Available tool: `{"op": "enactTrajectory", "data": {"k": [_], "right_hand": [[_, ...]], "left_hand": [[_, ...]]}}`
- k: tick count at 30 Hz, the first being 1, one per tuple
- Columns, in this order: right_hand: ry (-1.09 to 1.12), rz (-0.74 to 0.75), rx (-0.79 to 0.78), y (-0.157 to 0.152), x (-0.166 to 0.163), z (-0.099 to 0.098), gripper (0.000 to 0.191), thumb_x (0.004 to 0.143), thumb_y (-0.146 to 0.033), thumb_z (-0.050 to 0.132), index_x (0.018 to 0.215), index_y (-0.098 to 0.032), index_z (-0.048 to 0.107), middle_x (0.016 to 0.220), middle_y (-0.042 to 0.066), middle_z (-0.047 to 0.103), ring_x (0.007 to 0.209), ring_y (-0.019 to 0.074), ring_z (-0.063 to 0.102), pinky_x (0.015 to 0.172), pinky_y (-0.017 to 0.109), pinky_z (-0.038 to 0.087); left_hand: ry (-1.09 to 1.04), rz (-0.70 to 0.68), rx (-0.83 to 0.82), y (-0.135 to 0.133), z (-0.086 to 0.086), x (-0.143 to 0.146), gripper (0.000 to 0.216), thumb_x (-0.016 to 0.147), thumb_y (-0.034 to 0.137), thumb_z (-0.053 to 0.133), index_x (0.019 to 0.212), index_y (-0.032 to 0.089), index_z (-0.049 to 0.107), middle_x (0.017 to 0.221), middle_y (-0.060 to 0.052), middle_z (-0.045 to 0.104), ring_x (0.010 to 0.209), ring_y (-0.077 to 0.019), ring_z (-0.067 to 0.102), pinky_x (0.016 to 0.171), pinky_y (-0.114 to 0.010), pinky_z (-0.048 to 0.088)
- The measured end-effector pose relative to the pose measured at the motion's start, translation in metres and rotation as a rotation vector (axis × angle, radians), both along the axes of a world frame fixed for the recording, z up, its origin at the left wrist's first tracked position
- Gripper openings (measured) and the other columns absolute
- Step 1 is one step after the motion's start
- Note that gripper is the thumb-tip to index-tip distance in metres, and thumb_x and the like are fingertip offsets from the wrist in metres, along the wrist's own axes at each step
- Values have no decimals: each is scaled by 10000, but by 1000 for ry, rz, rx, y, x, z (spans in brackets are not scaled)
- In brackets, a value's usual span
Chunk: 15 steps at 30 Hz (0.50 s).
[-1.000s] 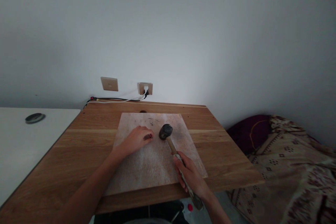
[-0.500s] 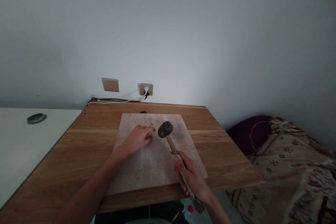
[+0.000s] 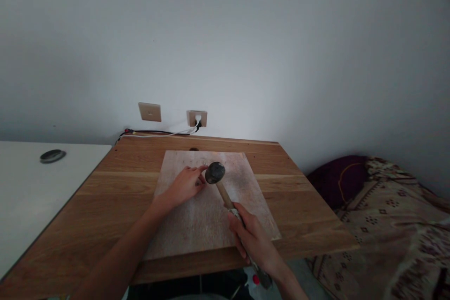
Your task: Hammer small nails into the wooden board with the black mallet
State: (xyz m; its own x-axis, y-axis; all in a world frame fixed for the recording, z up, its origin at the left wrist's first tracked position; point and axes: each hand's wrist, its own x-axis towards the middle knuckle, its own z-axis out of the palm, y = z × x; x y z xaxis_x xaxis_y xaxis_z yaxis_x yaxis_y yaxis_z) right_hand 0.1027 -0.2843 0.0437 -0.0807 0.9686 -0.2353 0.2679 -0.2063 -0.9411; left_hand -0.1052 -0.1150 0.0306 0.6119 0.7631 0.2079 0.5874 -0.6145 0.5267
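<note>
Right hand point(image 3: 251, 232) grasps a mallet point(image 3: 215, 173) over the tabletop's point(image 3: 302, 201) near edge; left hand point(image 3: 184, 185) curls farther in, its hold too dim to tell.

Mallet point(image 3: 215, 172) over board point(image 3: 197, 229), board on table point(image 3: 298, 201) — cloth point(image 3: 379, 239) to the right.

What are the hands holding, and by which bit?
The right hand grips a dark-headed mallet by its handle. Whether the left hand holds anything cannot be told.
</note>
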Motion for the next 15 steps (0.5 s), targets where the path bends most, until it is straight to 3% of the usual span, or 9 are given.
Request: {"op": "enactTrajectory", "data": {"k": [6,10,12,15], "right_hand": [[16,-85,-3,-2,9,1,528,950,-697,491,1137,-208,561,574,-106,471,321,59,403,264,141,326],[27,-208,3,-6,23,1,633,913,-734,507,1249,-197,519,592,-103,490,308,60,392,247,151,319],[32,-231,8,-9,31,-4,655,915,-733,506,1272,-183,507,554,-112,473,300,63,375,246,150,304],[38,-231,22,-14,39,-15,621,936,-715,495,1238,-173,524,515,-119,456,297,62,366,259,144,288]], "left_hand": [[11,-25,-31,0,-4,-2,505,843,120,660,1334,225,605,1059,-65,792,1074,-275,705,1031,-418,463],[-78,-16,-59,6,5,-13,567,807,315,784,1334,206,606,1260,-97,732,1207,-291,646,1072,-429,465],[-157,21,-37,17,14,-19,501,853,409,739,1291,192,630,1312,-106,702,1211,-273,644,1043,-401,494],[-131,59,46,44,26,-18,295,967,313,563,1207,181,673,1213,-97,735,1113,-228,682,1002,-366,515]]}}
